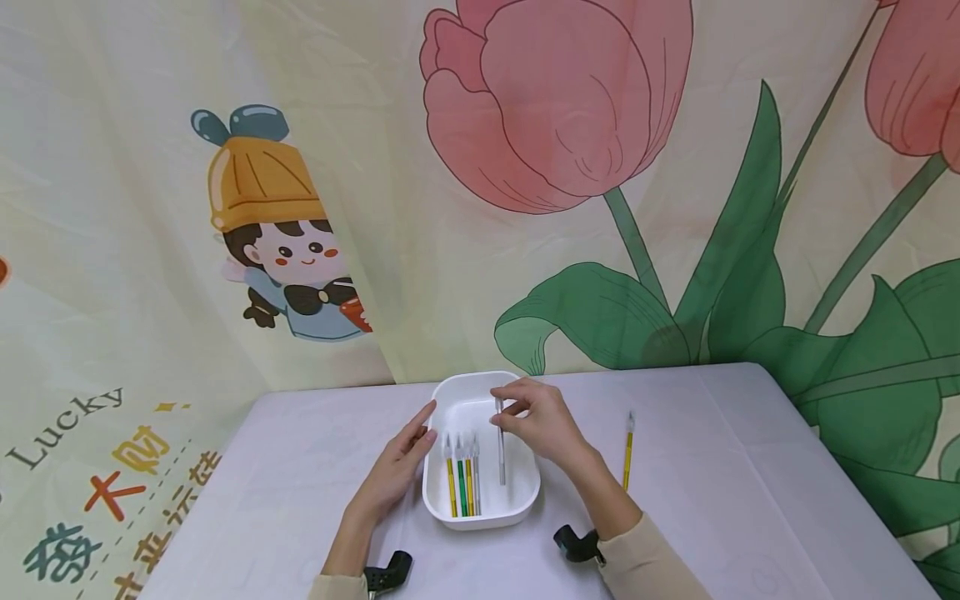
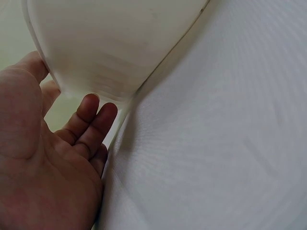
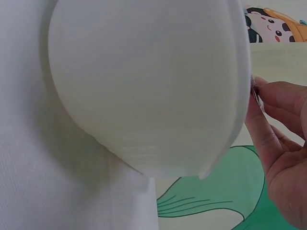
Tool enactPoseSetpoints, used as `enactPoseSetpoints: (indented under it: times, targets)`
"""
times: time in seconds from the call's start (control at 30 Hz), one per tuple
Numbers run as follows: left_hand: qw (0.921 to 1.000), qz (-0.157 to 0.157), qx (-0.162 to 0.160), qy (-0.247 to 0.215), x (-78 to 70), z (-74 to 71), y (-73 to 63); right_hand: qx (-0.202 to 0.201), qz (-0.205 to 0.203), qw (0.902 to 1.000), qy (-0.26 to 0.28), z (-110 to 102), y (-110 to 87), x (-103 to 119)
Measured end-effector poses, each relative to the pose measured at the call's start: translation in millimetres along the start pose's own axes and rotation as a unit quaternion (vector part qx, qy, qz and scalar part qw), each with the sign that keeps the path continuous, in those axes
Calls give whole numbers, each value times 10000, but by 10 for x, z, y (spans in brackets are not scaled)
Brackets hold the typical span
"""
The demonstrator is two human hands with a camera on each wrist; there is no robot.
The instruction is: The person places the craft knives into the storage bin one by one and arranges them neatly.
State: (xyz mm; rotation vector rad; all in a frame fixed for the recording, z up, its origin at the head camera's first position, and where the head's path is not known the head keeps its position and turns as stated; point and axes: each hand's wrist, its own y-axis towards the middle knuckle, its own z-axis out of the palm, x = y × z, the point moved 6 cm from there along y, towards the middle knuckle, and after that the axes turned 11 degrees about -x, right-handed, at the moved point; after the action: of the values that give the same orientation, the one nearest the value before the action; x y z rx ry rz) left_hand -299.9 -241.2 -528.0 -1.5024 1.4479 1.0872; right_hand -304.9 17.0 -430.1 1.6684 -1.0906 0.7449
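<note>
A white tray (image 1: 482,524) stands near the table's far edge. Thumb and fingers of my left hand (image 1: 395,469) hold its left rim; in the left wrist view other fingers (image 2: 98,125) curl beside the outer wall. My right hand (image 1: 542,421) pinches the upper part of a slim silver craft knife (image 1: 502,462) over the tray's right side. Only its ribbed end (image 3: 253,82) shows past the rim in the right wrist view. Left of it, several craft knives (image 1: 461,483) with yellow, green and silver handles and clear caps lie side by side in the tray.
One yellow craft knife (image 1: 628,452) lies on the white tablecloth (image 1: 750,500), right of the tray and beyond the right forearm. Behind the table hangs a printed cloth (image 1: 420,275) with tulips and a cartoon figure. Black wrist cameras (image 1: 576,543) sit at both wrists.
</note>
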Motion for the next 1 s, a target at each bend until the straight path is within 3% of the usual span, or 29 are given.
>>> enactPoseSetpoints:
  times: [0.37, 1.0]
  targets:
    - [10000, 26, 60, -33, -7, 7, -10, 137, -39, 9996, -227, 126, -32, 15]
    - [9999, 114, 60, 54, 8, 7, 17, 435, 308, 9967, -616, 320, -79, -63]
